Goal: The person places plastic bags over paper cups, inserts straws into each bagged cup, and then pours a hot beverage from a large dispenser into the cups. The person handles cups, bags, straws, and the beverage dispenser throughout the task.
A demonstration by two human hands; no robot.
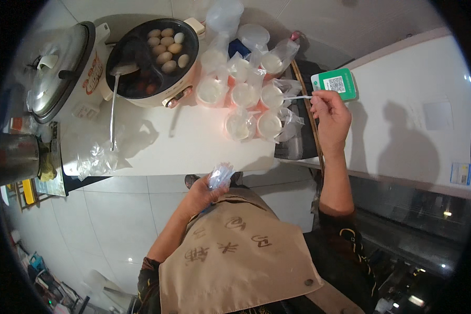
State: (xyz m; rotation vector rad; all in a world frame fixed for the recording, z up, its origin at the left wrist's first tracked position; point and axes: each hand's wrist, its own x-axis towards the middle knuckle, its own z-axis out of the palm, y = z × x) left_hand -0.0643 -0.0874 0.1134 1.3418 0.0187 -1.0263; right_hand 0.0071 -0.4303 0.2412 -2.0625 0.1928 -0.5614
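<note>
My left hand (210, 192) grips a bundle of wrapped straws (220, 175) in clear plastic, in front of my apron. My right hand (331, 114) pinches one thin white wrapped straw (298, 97) between thumb and fingers; its far end reaches the bagged cup at the right of the group. Several lidded cups (244, 95) in clear plastic bags stand close together on the white table (172, 145). A green card with a printed code (349, 84) lies just beyond my right hand.
A round electric pot (180, 88) holds eggs (167, 41) and dark liquid, with a ladle (113, 114) leaning out. Left of it stands a lidded cooker (62, 66). Crumpled plastic bags (96, 161) lie near the table's front edge. A white counter (408, 137) extends at right.
</note>
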